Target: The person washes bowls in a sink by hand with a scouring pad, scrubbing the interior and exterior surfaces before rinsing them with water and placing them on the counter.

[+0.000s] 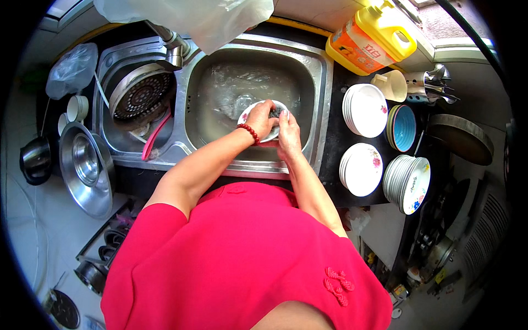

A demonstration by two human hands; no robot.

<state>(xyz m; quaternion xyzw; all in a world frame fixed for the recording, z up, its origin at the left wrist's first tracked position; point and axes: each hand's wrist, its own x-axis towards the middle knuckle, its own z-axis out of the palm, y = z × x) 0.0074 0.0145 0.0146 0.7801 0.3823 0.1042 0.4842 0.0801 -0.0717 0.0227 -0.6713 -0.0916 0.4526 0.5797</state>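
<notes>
Low over the right basin of a stainless steel sink (320, 123), a white bowl with pink flowers (245, 116) is tilted towards me between both hands. My left hand (260, 119), with a red bead bracelet (249, 133) at the wrist, reaches into the bowl. Its fingers and thumb close around a dark scouring pad (276, 111), apparently steel wool. My right hand (290, 135) grips the bowl's right rim, thumb on top; its other fingers are mostly hidden. Cloudy water (222, 74) lies in the basin behind the bowl.
White bowls (363, 110), floral plates (414, 185) and blue bowls (403, 128) stand stacked at right, below a yellow detergent jug (367, 41). The left basin holds a perforated steamer pot (142, 95) and a pink-handled tool (156, 136). A faucet (175, 51) stands between basins; metal basins (86, 181) sit left.
</notes>
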